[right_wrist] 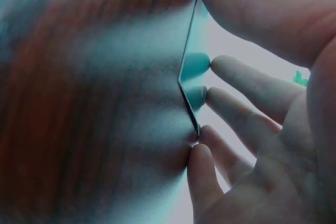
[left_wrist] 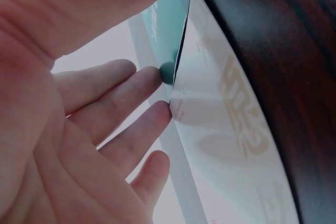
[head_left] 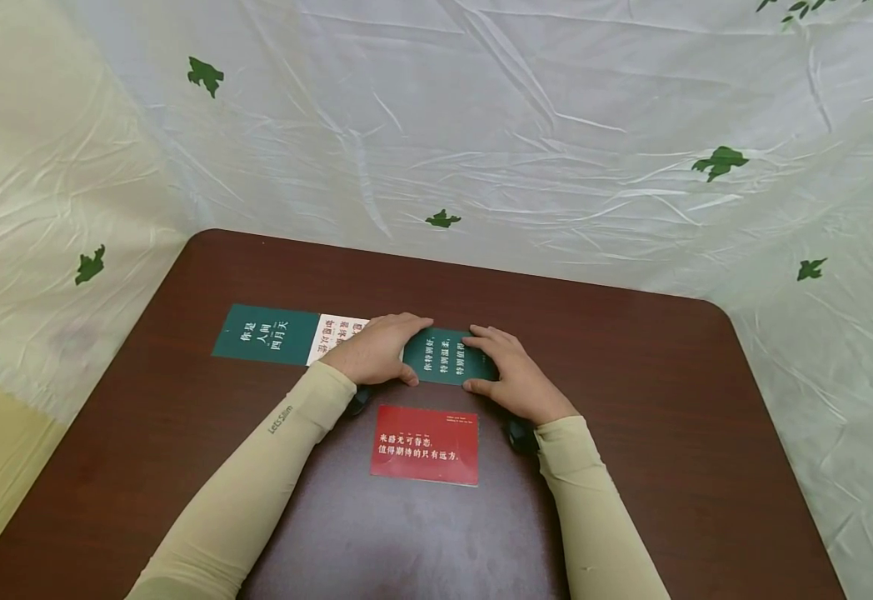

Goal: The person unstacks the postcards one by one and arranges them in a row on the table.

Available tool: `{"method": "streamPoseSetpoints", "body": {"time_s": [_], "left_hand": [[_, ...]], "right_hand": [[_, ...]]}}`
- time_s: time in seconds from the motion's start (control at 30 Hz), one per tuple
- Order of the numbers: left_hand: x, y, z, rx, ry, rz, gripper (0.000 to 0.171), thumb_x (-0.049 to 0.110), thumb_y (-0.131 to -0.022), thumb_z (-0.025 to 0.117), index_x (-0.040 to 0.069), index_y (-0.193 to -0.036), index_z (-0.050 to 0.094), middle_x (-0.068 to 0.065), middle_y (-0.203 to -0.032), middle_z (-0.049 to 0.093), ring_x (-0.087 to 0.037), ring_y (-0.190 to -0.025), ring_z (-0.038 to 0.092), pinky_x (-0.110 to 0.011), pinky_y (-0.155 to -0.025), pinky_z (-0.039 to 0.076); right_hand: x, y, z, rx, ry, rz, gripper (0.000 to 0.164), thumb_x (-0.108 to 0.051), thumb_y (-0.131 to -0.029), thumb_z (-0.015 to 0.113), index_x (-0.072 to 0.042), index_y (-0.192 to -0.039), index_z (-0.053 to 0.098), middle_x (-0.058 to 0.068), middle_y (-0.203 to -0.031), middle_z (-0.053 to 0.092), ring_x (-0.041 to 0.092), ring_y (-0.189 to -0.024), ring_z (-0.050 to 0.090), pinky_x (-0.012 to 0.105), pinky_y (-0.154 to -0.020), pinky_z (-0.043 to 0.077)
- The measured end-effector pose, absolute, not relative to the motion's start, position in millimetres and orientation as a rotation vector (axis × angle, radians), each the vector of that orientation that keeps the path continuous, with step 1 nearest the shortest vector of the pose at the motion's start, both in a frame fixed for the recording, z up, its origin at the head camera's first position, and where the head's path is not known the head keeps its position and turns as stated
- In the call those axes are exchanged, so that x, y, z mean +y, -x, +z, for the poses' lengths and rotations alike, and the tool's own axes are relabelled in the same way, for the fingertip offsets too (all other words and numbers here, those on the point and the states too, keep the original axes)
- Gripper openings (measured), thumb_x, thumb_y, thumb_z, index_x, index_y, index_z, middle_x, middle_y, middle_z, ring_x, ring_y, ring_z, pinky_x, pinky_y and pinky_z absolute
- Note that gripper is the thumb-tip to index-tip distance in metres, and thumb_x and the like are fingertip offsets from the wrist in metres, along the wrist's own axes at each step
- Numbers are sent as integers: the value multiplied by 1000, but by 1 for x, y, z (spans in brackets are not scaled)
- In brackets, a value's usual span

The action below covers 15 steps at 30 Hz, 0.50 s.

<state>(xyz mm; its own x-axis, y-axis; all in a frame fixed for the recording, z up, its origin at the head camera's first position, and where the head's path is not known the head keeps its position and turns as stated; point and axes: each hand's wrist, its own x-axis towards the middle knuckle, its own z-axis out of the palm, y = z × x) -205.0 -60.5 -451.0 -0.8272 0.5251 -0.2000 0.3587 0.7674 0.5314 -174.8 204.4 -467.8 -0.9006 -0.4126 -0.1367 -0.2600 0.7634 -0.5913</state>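
Note:
Between my two hands a dark green card (head_left: 440,357) with white lettering lies flat on the table. My left hand (head_left: 378,348) spans its left end, thumb low and fingers at the far side. In the left wrist view, those fingertips touch where the green card meets a white card (left_wrist: 210,129). My right hand (head_left: 517,377) is at the green card's right end. Thumb and fingertips touch the card's edge and corner in the right wrist view. The white card is partly hidden under my left hand in the head view. Another green card (head_left: 266,335) adjoins its left side.
A red card (head_left: 425,446) with white lettering lies nearer me, between my forearms. The brown table (head_left: 631,467) has rounded far corners. White sheeting (head_left: 519,125) with green leaf-like shapes hangs behind and beside it.

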Motion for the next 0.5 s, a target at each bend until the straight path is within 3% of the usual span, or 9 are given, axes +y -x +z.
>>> {"method": "streamPoseSetpoints", "body": {"time_s": [0.5], "left_hand": [[-61, 207, -452, 2622, -682, 680, 99, 33, -86, 92, 14, -168, 40, -9, -168, 48, -31, -151, 48, -50, -131, 35]], "right_hand": [[207, 176, -470, 2708, 550, -854, 75, -26, -94, 84, -18, -161, 52, 9, -176, 36, 38, -165, 23, 59, -122, 46]]}}
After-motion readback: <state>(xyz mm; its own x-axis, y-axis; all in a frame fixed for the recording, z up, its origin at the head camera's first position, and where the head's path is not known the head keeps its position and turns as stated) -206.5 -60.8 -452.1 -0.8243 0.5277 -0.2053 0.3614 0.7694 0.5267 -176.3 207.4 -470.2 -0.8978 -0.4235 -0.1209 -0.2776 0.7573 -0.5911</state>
